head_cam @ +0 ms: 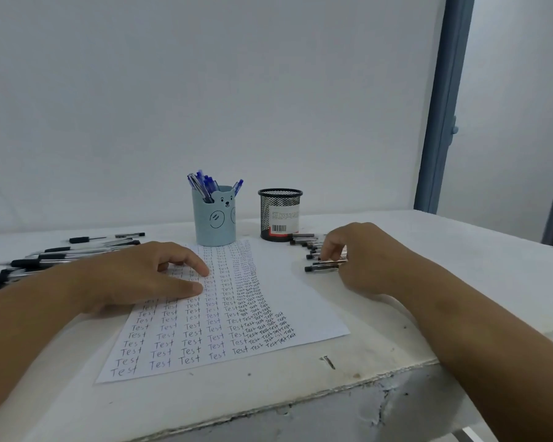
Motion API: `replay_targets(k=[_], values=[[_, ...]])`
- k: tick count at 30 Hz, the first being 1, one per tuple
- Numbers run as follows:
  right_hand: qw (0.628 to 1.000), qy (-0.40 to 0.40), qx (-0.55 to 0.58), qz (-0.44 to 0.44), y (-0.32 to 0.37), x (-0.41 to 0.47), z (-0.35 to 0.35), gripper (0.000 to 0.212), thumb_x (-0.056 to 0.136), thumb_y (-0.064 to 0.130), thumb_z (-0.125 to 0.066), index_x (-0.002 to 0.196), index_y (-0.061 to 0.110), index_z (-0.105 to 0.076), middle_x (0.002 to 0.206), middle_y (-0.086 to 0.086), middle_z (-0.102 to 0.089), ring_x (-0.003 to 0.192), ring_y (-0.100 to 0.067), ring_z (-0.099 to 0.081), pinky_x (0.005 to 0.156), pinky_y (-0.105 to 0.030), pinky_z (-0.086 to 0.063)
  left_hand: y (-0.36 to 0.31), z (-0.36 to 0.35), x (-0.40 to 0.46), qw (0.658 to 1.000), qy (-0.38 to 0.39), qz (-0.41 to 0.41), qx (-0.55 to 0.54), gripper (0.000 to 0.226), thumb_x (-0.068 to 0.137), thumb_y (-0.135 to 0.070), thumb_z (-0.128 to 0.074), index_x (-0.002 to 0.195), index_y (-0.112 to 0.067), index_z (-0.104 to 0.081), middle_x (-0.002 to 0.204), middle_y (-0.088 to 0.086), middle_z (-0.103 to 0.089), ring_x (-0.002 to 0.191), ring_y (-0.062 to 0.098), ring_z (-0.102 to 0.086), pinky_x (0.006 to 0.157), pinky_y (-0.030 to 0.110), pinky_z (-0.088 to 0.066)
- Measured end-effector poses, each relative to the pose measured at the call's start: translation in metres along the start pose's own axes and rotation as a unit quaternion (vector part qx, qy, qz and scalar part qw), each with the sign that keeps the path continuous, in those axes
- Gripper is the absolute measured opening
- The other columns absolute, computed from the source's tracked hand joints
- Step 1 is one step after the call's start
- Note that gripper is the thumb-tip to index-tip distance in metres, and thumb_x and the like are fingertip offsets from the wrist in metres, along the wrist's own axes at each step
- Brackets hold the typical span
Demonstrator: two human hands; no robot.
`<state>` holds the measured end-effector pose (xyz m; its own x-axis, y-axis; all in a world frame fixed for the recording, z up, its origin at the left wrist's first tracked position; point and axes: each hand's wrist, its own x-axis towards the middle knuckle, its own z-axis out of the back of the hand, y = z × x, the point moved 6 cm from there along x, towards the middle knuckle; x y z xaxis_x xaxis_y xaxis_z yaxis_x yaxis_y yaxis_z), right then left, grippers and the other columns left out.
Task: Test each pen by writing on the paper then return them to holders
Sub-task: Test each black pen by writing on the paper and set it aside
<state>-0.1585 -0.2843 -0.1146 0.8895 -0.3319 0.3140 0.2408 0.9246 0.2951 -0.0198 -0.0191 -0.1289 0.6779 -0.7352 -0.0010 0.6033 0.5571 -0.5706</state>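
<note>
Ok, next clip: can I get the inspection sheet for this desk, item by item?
Surface: white worn tabletop, chipped along the front edge.
Job's things: white paper sheet filled with handwritten "Test"; light blue bear-face holder holding blue pens; black wire-mesh holder, no pens seen above its rim; row of black pens at right; pile of black pens at left.
Clutter: small dark screw-like object near the front edge.
Hands: left hand rests on the paper; right hand pinches a pen in the right row.
Cables: nothing seen.
Surroundings: white wall, blue-grey frame post.
</note>
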Motion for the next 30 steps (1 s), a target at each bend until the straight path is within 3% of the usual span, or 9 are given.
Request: replay_targets(k=[4,9,12,14,17,20,23,26,30], values=[[0.999,-0.035,0.003,0.029,0.013,-0.002,0.004,0.036,0.079,0.003,-0.055,0.095,0.035,-0.059,0.109,0.012,-0.06,0.101,-0.012,-0.055,0.09,-0.031,-0.046,0.007,0.001,0.004,1.0,0.006,0.008,0.005,0.084,0.029,-0.093,-0.07,0.106,-0.058,-0.067,0.129,-0.03,-0.05,0.122,-0.004,-0.045,0.11,0.031,-0.034],[0.99,-0.055,0.023,0.128,0.062,-0.004,0.008,0.028,0.081,0.007,-0.056,0.091,0.032,-0.063,0.098,0.015,-0.059,0.093,-0.008,-0.056,0.088,-0.031,-0.048,0.006,0.011,0.003,0.999,-0.041,-0.006,-0.034,0.063,0.045,-0.074,-0.083,0.102,-0.048,-0.074,0.12,-0.02,-0.065,0.115,0.0,-0.06,0.11,0.035,-0.042],[0.983,0.0,0.002,0.183,0.096,-0.002,0.002,0.025,0.088,0.01,-0.055,0.093,0.032,-0.065,0.1,0.014,-0.062,0.093,-0.01,-0.057,0.084,-0.031,-0.051,0.003,0.028,0.002,0.991,-0.126,-0.042,-0.03,0.018,0.075,-0.033,-0.085,0.091,-0.037,-0.078,0.103,-0.018,-0.073,0.097,-0.004,-0.067,0.1,0.033,-0.052],[0.974,0.036,-0.022,0.223,0.122,0.0,-0.007,0.022,0.092,0.014,-0.055,0.102,0.028,-0.068,0.104,0.012,-0.064,0.092,-0.009,-0.054,0.081,-0.028,-0.05,0.003,0.042,-0.001,0.981,-0.186,-0.057,0.0,0.011,0.082,-0.021,-0.081,0.085,-0.031,-0.077,0.092,-0.017,-0.074,0.087,-0.003,-0.067,0.088,0.028,-0.055],[0.958,0.073,-0.026,0.278,0.158,0.006,-0.02,0.022,0.094,0.015,-0.054,0.105,0.024,-0.071,0.104,0.01,-0.067,0.099,-0.011,-0.057,0.086,-0.029,-0.052,0.014,0.055,-0.007,0.978,-0.203,-0.027,0.023,0.011,0.084,-0.018,-0.078,0.086,-0.029,-0.076,0.084,-0.011,-0.072,0.073,0.004,-0.066,0.06,0.021,-0.056],[0.952,0.095,-0.013,0.291,0.173,0.017,-0.043,0.02,0.096,0.018,-0.054,0.103,0.023,-0.071,0.102,0.012,-0.068,0.099,-0.01,-0.06,0.088,-0.031,-0.054,0.034,0.067,-0.009,0.978,-0.201,0.02,0.048,0.011,0.082,-0.022,-0.079,0.087,-0.031,-0.076,0.088,-0.008,-0.071,0.075,0.011,-0.066,0.062,0.026,-0.057],[0.951,0.091,0.03,0.293,0.172,0.023,-0.066,0.015,0.097,0.022,-0.054,0.101,0.024,-0.069,0.101,0.012,-0.066,0.091,-0.006,-0.057,0.083,-0.026,-0.051,0.048,0.074,-0.012,0.977,-0.188,0.057,0.081,0.014,0.081,-0.025,-0.081,0.092,-0.032,-0.076,0.089,-0.012,-0.066,0.071,0.001,-0.059,0.057,0.009,-0.043],[0.951,0.089,0.06,0.29,0.167,0.023,-0.073,0.013,0.099,0.022,-0.055,0.103,0.024,-0.068,0.101,0.013,-0.062,0.083,0.003,-0.051,0.071,-0.011,-0.038,0.055,0.078,-0.017,0.976,-0.17,0.09,0.101,0.015,0.079,-0.024,-0.083,0.091,-0.031,-0.077,0.076,-0.02,-0.061,0.066,-0.005,-0.054,0.059,0.013,-0.037],[0.951,0.078,0.08,0.287,0.164,0.023,-0.073,0.013,0.1,0.024,-0.056,0.103,0.027,-0.069,0.096,0.018,-0.059,0.079,0.012,-0.05,0.067,-0.006,-0.036,0.059,0.081,-0.02,0.978,-0.154,0.091,0.105,0.014,0.077,-0.019,-0.083,0.086,-0.028,-0.078,0.052,-0.032,-0.056,0.052,-0.012,-0.052,0.056,0.016,-0.036]])
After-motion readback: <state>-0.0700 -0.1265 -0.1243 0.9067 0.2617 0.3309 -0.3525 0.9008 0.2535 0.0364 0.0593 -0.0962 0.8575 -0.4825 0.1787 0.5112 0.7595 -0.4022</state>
